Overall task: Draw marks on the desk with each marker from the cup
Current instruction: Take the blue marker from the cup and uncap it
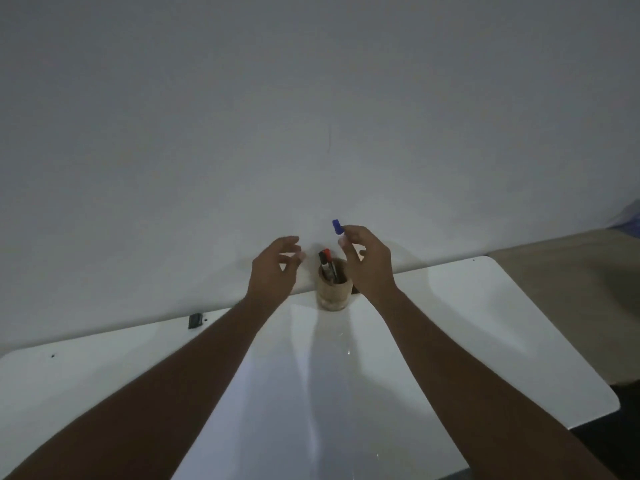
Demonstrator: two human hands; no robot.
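Note:
A small wooden cup point(333, 295) stands at the far edge of the white desk point(467, 341), against the wall. Two markers lean inside it, one with a red cap point(327, 253) and one with a black cap point(322, 260). My right hand point(367, 263) is raised just right of the cup and grips a blue-capped marker point(337, 226), of which only the blue end shows above my fingers. My left hand point(277, 270) hovers just left of the cup with its fingers spread and nothing in it.
A plain white wall rises right behind the desk. A small black object point(195, 320) sits at the desk's far edge on the left. A tan surface point(571, 271) lies beyond the desk's right corner.

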